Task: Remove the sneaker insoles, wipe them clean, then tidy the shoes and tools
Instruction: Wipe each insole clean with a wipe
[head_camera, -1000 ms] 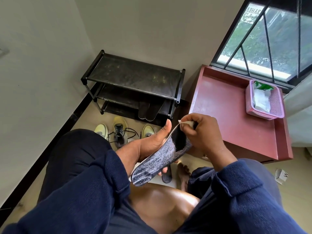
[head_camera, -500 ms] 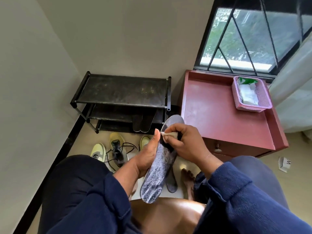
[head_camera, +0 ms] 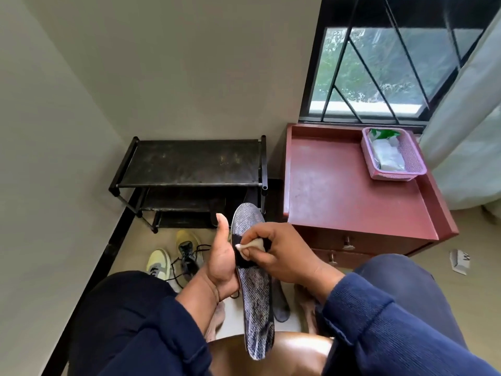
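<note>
Left hand fingers behind the insole; second insole mostly covered.

The left hand grips a grey patterned insole along its edge, thumb up. The right hand pinches a white wipe against it. 2 yellow sneakers sit on the floor before a black shoe rack. A pink basket rests on the red tabletop.

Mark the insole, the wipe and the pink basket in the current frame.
insole (head_camera: 257, 302): head view, patterned middle below the hands.
wipe (head_camera: 253, 245): head view, white fold between the right hand's fingers.
pink basket (head_camera: 395, 175): head view, near wall.
</note>
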A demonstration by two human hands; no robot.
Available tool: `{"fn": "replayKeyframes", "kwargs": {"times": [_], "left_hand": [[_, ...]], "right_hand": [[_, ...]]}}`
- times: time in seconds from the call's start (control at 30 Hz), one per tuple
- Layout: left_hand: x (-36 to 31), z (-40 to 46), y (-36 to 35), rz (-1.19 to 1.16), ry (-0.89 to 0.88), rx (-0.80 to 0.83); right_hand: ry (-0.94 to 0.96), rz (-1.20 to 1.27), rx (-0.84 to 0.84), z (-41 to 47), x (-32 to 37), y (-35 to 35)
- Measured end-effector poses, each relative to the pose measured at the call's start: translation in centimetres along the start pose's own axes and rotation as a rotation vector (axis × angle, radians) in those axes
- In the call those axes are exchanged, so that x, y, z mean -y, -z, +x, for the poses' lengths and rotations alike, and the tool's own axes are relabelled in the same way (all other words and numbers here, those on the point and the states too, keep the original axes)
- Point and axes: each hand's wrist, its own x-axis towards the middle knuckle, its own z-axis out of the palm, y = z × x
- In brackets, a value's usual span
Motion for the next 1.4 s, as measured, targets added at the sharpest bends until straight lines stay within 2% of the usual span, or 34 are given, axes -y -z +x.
{"fn": "replayKeyframes", "kwargs": {"times": [0.23, 0.33, 0.43, 0.5, 0.63, 0.7, 0.8, 0.97, 1.17, 1.3, 1.4], "left_hand": [[-0.1, 0.2, 0.1, -0.012, -0.062, -0.070], [-0.1, 0.3, 0.4, -0.019, -0.090, -0.122], [-0.2, 0.1, -0.2, 0.021, -0.103, -0.159], [-0.2, 0.1, -0.3, 0.020, -0.083, -0.158], [-0.1, -0.2, -0.8, 0.031, -0.009, -0.107], [0.1, -0.1, -0.8, 0.028, 0.020, -0.079], [0.1, -0.1, -0.7, 0.027, 0.034, -0.086], [0.7, 0.3, 0.0, 0.113, 0.099, -0.034], [0.6, 0.2, 0.2, 0.108, 0.151, 0.014], [1.1, 0.6, 0.2, 0.130, 0.146, 0.019], [1.5, 0.6, 0.5, 0.129, 0.144, 0.041]], "right_hand": [[-0.132, 0.014, -0.265, 0.4, 0.1, 1.8], [-0.123, -0.029, -0.213, 0.1, 0.4, 1.2], [-0.007, -0.115, -0.106, -0.3, 1.2, -0.4], [0.017, -0.156, -0.127, -0.1, 1.4, -0.7], [-0.086, -0.160, -0.292, 0.5, 0.8, 0.5], [-0.088, -0.145, -0.270, 0.3, 0.7, 0.6], [-0.030, -0.149, -0.151, -0.1, 1.0, 0.1], [-0.146, -0.089, -0.281, 0.6, 0.1, 1.4], [-0.016, -0.141, -0.160, -0.2, 1.2, 0.4], [-0.125, -0.108, -0.260, 0.5, 0.6, 1.3], [-0.094, -0.106, -0.227, 0.2, 0.6, 1.3]]}}
